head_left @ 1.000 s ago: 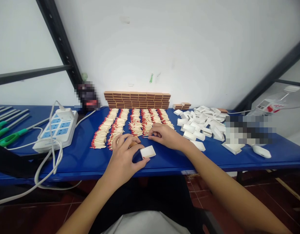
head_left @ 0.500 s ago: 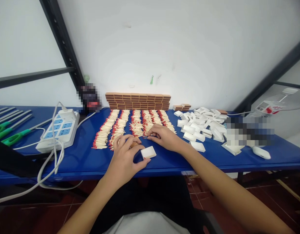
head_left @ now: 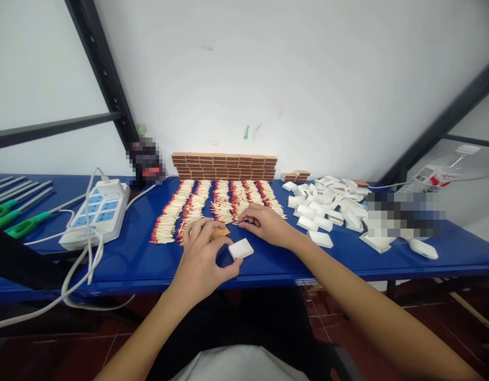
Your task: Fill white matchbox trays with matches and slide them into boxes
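My left hand (head_left: 202,254) rests on the blue table (head_left: 133,254), its fingers curled round a small brown matchbox sleeve (head_left: 219,232), with the thumb next to a white inner tray (head_left: 240,248). My right hand (head_left: 264,225) lies at the near end of the rows of red-tipped matches (head_left: 213,203), its fingertips pinched together on some matches. A stack of brown matchboxes (head_left: 224,166) stands like a wall against the back.
A heap of white trays (head_left: 327,203) lies to the right, with a white mouse-like object (head_left: 423,247) beyond it. A white power strip (head_left: 96,211) with cables sits on the left, beside green-handled scissors (head_left: 14,217). Black frame bars cross both sides.
Both hands stay nearly in place; the left fingers have shifted a little on the brown sleeve, and the view has drifted slightly.
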The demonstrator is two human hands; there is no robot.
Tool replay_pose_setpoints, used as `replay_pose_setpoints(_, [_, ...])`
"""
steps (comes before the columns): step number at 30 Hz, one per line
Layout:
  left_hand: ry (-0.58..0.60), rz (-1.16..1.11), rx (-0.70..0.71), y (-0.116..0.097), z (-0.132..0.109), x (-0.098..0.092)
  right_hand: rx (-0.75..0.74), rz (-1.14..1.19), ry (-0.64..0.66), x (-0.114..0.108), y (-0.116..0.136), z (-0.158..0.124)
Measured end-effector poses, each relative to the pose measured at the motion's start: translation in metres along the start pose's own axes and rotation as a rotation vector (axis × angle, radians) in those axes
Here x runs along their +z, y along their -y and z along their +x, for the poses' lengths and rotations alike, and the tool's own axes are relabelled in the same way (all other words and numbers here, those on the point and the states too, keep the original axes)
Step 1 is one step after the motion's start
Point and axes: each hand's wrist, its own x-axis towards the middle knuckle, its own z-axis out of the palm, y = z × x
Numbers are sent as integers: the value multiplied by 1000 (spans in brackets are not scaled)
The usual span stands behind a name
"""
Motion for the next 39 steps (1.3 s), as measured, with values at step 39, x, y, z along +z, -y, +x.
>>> replay_pose_setpoints(39, [33,-34,17,8,-1,4,33,-53,-33,-26,28,-29])
